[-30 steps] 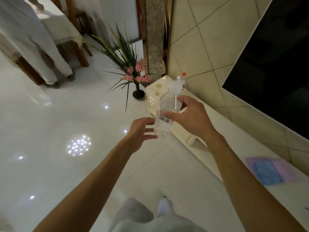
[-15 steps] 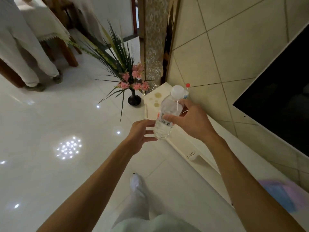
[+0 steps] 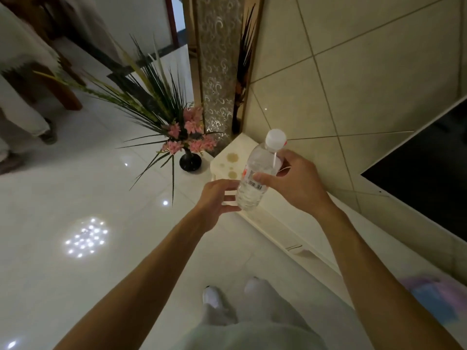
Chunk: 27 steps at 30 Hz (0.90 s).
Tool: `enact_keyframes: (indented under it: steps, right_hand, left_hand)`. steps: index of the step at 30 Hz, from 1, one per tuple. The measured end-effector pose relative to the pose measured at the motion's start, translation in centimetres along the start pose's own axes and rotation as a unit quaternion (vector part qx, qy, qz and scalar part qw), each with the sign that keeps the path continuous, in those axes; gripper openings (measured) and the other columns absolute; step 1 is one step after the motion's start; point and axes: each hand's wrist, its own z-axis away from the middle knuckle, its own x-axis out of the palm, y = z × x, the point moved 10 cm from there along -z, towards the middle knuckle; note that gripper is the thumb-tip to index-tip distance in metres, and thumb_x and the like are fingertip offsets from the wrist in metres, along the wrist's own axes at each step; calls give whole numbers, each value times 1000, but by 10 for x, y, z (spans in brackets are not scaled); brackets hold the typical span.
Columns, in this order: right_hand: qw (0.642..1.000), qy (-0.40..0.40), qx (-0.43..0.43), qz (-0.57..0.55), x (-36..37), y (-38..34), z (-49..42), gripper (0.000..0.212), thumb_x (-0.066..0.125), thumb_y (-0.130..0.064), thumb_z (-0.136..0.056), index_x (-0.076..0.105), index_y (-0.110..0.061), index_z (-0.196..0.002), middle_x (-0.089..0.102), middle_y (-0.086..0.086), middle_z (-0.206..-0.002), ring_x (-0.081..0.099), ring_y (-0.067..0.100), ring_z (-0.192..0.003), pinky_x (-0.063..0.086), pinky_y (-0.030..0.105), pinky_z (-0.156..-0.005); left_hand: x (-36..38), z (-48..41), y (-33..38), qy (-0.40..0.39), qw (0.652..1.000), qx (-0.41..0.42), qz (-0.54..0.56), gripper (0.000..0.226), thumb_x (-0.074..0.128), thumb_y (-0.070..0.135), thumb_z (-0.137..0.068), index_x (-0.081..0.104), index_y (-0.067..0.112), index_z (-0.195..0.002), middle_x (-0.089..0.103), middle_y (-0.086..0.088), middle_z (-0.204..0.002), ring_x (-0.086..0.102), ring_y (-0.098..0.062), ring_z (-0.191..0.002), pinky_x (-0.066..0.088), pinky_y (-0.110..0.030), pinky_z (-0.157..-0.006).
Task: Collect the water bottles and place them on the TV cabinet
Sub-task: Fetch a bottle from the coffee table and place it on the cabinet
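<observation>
Right grip grasping the water bottle: thumb across the barcode label and fingers curled round the far side of the clear body. The bottle is tilted, with its white cap uppermost and leaning toward the tiled wall. It is held in the air, and in this view it overlaps the front edge of the TV cabinet near the cabinet's far end. Left grip released, fingers loosely extended, with the fingertips just beside the lower part of the bottle; whether they touch it cannot be told. Two brownish stains mark the far front corner of the cabinet top. A blurred purple-and-blue cloth lies toward the near end, well apart from the bottle. The dark screen of a TV hangs on the wall above the cabinet's back edge. A black vase with pink flowers and long green leaves stands on the glossy white floor, just beside the far end of the cabinet. White shoes of the wearer show at the bottom, and another person's light trouser leg shows at the upper left.
</observation>
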Motion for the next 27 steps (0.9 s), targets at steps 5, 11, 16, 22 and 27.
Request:
enact_keyframes:
  steps: [5,11,16,22,27]
  right_hand:
    - [999,-8,22,-23,8,19,-42,51,79,-46,-70,59,-25,-113,67,-9,-97,65,8,-90,57,29,-78]
    - [998,-17,40,-46,12,46,-111,66,79,-49,-69,57,-19,-124,67,-7,-106,64,8,-93,56,27,-79]
    - [994,-22,63,-82,8,69,-171,54,81,-44,-70,57,-23,-114,65,-11,-104,63,7,-96,55,26,-81]
    - [992,-30,89,-85,9,96,-217,66,82,-42,-70,54,-21,-126,63,-3,-124,61,13,-110,54,36,-94]
    - [989,-30,125,-77,24,124,-231,65,80,-45,-71,53,-23,-126,58,-9,-116,56,5,-100,46,12,-81]
  left_hand:
    - [-2,-48,15,14,999,-31,-9,31,56,12,-92,62,-3,-119,64,-23,-120,64,-43,-107,57,-54,-88]
    - [0,-110,33,19,998,-56,-19,29,54,13,-95,63,-2,-118,66,-21,-116,66,-40,-102,57,-52,-87]
    - [9,-170,59,42,996,-78,-30,28,52,15,-97,62,-1,-118,66,-19,-116,65,-37,-105,57,-51,-88]
    - [19,-222,65,56,992,-114,20,27,56,13,-94,63,-2,-115,65,-20,-114,64,-39,-106,54,-54,-92]
    - [31,-258,47,53,987,-150,14,27,54,9,-92,61,-5,-115,64,-23,-109,64,-39,-98,56,-50,-83]
